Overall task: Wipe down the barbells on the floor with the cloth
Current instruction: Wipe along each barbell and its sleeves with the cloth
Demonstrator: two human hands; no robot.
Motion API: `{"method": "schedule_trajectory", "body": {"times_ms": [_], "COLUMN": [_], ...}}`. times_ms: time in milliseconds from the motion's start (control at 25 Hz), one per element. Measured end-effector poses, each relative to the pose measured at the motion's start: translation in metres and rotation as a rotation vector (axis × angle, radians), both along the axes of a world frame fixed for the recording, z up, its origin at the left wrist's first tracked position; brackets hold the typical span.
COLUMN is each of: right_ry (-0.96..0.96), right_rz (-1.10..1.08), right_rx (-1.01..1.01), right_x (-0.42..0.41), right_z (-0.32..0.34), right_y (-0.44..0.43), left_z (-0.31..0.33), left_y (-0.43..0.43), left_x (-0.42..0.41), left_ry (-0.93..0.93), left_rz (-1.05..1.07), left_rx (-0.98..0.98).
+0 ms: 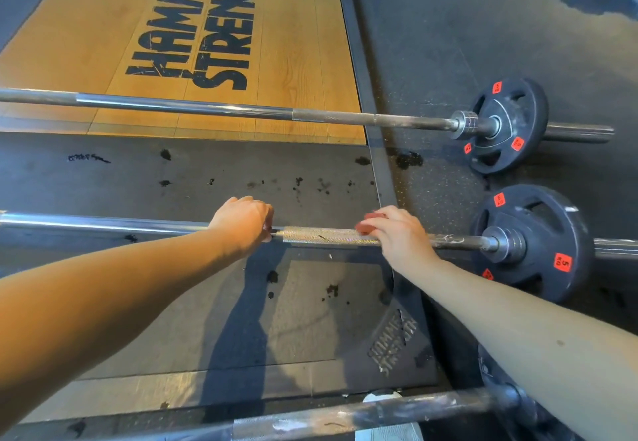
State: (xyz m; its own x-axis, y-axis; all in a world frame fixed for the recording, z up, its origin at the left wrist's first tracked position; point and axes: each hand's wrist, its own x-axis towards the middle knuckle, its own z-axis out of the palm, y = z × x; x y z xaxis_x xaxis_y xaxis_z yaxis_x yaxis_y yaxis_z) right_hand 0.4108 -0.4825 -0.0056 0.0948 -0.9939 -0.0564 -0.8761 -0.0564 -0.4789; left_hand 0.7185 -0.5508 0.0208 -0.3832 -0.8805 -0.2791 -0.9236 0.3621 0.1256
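Red cloth (366,226) under right hand (402,238), on middle barbell (321,236).

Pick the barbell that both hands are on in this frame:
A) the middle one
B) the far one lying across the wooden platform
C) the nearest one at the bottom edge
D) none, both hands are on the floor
A: the left hand grips the middle barbell just left of its knurled section, and the right hand holds the red cloth against the same bar nearer the plate.
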Motion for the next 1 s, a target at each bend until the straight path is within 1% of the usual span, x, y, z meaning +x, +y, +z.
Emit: {"method": "schedule_trajectory", "body": {"times_ms": [80, 200, 280, 360, 440, 520, 600, 680, 760, 880, 920, 1000], "right_ry": [-0.001, 0.012, -0.003, -0.064, -0.131, -0.086, -0.021, 0.007, -0.004, -0.038, -0.047, -0.085], "right_rz": [-0.072, -0.135, -0.092, -0.024, 0.057, 0.075, -0.043, -0.149, -0.176, -0.089, -0.048, 0.023], "right_rx": [0.032, 0.07, 0.112, 0.149, 0.173, 0.2, 0.228, 0.211, 0.142, 0.053, 0.052, 0.088], "right_x": [-0.021, 0.016, 0.062, 0.089, 0.074, 0.029, -0.023, -0.044, -0.014, 0.071, 0.091, 0.096], "right_z": [0.003, 0.003, 0.001, 0.001, 0.009, 0.014, 0.018, 0.019, 0.014, 0.008, 0.006, 0.004], "right_y": [0.008, -0.001, -0.01, -0.013, -0.012, -0.007, 0.002, 0.013, 0.015, 0.007, 0.004, -0.001], "left_z": [-0.002, -0.004, -0.005, -0.005, -0.007, -0.008, -0.009, -0.01, -0.01, -0.008, -0.008, -0.006], "left_y": [0.001, 0.005, 0.009, 0.013, 0.018, 0.023, 0.027, 0.029, 0.03, 0.03, 0.03, 0.029], "left_x": [0.0, 0.001, 0.003, 0.005, 0.008, 0.009, 0.01, 0.01, 0.01, 0.008, 0.008, 0.006], "left_ry": [0.003, 0.013, 0.006, 0.022, 0.043, 0.034, 0.006, -0.006, 0.008, -0.009, -0.006, 0.01], "left_rz": [-0.007, -0.015, -0.037, -0.041, -0.04, -0.056, -0.091, -0.111, -0.1, -0.097, -0.092, -0.081], "left_rx": [-0.012, -0.017, -0.04, -0.054, -0.07, -0.095, -0.112, -0.136, -0.128, -0.13, -0.126, -0.113]}}
